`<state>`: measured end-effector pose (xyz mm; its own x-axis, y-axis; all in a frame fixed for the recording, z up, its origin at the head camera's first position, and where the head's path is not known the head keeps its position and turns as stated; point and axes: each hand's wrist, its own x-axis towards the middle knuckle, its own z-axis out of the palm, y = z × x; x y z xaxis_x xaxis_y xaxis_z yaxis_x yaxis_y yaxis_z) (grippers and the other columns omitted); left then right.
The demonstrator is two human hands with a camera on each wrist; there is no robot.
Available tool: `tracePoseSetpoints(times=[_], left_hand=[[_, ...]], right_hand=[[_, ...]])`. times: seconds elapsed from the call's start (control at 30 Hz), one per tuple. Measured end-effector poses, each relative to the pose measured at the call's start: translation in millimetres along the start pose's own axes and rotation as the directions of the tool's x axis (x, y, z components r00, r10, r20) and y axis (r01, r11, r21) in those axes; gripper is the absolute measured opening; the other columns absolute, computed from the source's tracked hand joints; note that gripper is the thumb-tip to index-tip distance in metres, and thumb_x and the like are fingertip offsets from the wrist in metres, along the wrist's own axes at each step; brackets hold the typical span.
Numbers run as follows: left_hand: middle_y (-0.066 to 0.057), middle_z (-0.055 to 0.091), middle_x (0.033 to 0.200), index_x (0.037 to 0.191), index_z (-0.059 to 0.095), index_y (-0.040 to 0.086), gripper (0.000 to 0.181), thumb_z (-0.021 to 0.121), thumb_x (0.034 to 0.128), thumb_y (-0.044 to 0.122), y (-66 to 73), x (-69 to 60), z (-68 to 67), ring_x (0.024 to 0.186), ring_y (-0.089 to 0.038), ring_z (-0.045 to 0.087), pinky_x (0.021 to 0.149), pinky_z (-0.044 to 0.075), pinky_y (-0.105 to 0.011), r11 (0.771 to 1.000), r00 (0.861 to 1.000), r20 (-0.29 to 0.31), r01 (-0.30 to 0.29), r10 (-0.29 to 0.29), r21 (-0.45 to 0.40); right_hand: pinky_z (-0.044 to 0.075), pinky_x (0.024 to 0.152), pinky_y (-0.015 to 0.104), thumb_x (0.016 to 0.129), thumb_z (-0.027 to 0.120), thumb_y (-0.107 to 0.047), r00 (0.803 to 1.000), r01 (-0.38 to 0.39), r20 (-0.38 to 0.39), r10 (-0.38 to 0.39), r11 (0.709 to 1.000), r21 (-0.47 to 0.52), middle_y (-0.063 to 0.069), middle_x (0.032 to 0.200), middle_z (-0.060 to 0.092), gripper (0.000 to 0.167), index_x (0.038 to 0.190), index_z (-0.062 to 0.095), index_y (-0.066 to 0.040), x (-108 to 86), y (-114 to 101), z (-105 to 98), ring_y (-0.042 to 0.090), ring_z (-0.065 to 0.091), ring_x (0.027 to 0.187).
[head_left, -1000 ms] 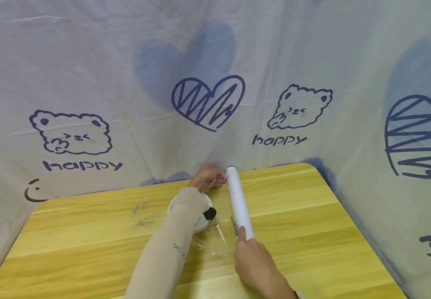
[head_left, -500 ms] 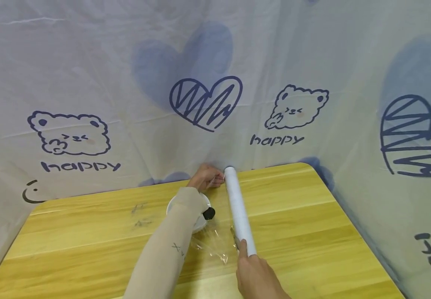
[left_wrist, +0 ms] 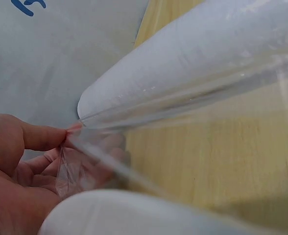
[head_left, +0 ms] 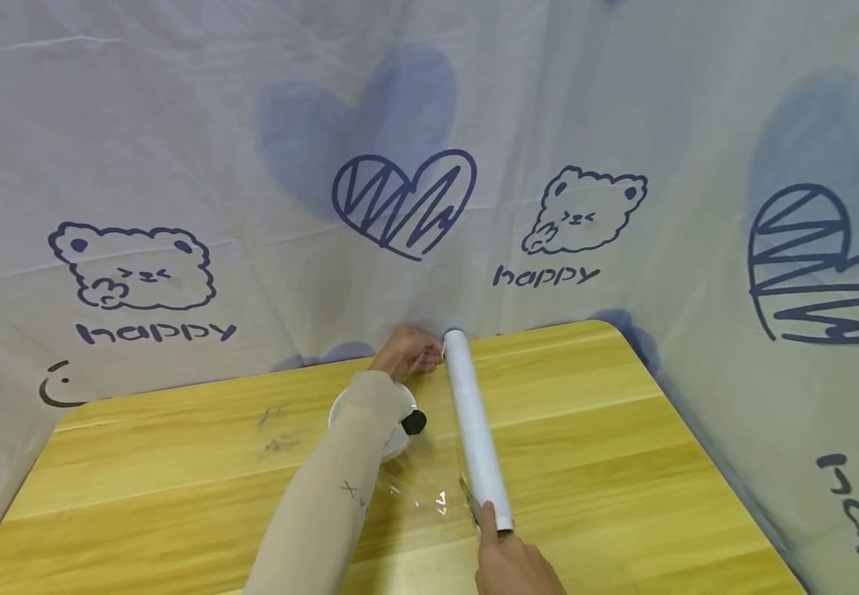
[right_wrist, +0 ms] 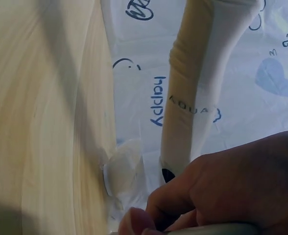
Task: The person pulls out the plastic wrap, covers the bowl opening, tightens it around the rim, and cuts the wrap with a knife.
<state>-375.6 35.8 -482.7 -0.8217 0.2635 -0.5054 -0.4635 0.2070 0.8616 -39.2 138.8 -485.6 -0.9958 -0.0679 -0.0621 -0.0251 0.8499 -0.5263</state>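
Note:
A white roll of plastic wrap (head_left: 477, 430) lies lengthwise on the table, its far end at the back edge. My left hand (head_left: 408, 351) is beside that far end. Thumb and forefinger pinch the corner of the clear film (left_wrist: 75, 169), which stretches off the roll in the left wrist view. Near the roll's close end, my right hand (head_left: 516, 564) holds a slim tool with a metal blade (head_left: 470, 498) along the roll's left side. Its exact kind is unclear; a pale handle (right_wrist: 217, 228) shows in the right wrist view. A white bowl (head_left: 337, 406) stands under my left forearm, partly hidden.
The wood-grain table (head_left: 176, 479) backs onto a hanging pale cloth (head_left: 280, 49) printed with hearts and bears. Another cloth side closes off the right. A black round piece (head_left: 414, 422) sits at my left cuff.
My right hand has slid toward me along the roll with the bladed tool, uncovering the roll's near end. My left hand keeps its pinch on the film; the view has shifted slightly.

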Motion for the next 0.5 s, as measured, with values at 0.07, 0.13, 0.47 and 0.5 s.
tracePoseSetpoints(times=[0.07, 0.13, 0.47, 0.5], left_hand=[[-0.023, 0.074, 0.099, 0.109, 0.069, -0.014, 0.019, 0.064, 0.0919, -0.008, 1.2, -0.9, -0.4, 0.072, -0.024, 0.069, 0.085, 0.061, -0.04, 1.0, 1.0, -0.017, 0.002, -0.002, 0.002], [-0.023, 0.074, 0.099, 0.11, 0.069, -0.014, 0.02, 0.063, 0.092, -0.008, 2.6, -2.5, -1.1, 0.074, -0.024, 0.069, 0.085, 0.06, -0.04, 1.0, 1.0, -0.017, 0.001, -0.001, -0.002], [-0.027, 0.071, 0.113, 0.117, 0.065, -0.015, 0.023, 0.055, 0.0996, -0.003, 3.8, -12.5, -6.1, 0.084, -0.027, 0.07, 0.096, 0.056, -0.044, 1.0, 1.0, -0.003, -0.026, 0.026, 0.015], [-0.027, 0.071, 0.111, 0.114, 0.066, -0.015, 0.022, 0.053, 0.1006, -0.002, 3.2, -13.4, -6.8, 0.082, -0.027, 0.07, 0.093, 0.057, -0.042, 0.999, 0.999, 0.0, -0.038, 0.038, 0.024]], right_hand=[[0.036, 0.037, 0.025, 0.079, 0.066, 0.007, 0.998, -0.042, 0.041, 0.041, 0.999, 0.02, 0.003, 0.053, 0.047, 0.068, 0.141, 0.042, 0.02, -3.3, -1, -2, 0.011, 0.041, 0.041], [0.035, 0.038, 0.024, 0.078, 0.065, 0.006, 0.994, -0.075, 0.086, 0.071, 0.996, 0.045, 0.001, 0.051, 0.045, 0.069, 0.142, 0.041, 0.02, -6.2, -1, -4, 0.011, 0.04, 0.041], [0.041, 0.038, 0.033, 0.079, 0.079, -0.059, 0.964, -0.121, 0.24, 0.113, 0.992, 0.019, 0.006, 0.054, 0.05, 0.102, 0.149, 0.04, 0.004, -6.2, 54, 53, 0.016, 0.049, 0.041], [0.043, 0.039, 0.035, 0.077, 0.079, -0.063, 0.959, -0.132, 0.252, 0.128, 0.991, 0.002, 0.007, 0.056, 0.053, 0.103, 0.15, 0.041, 0.0, -5.5, 60, 59, 0.017, 0.051, 0.043]])
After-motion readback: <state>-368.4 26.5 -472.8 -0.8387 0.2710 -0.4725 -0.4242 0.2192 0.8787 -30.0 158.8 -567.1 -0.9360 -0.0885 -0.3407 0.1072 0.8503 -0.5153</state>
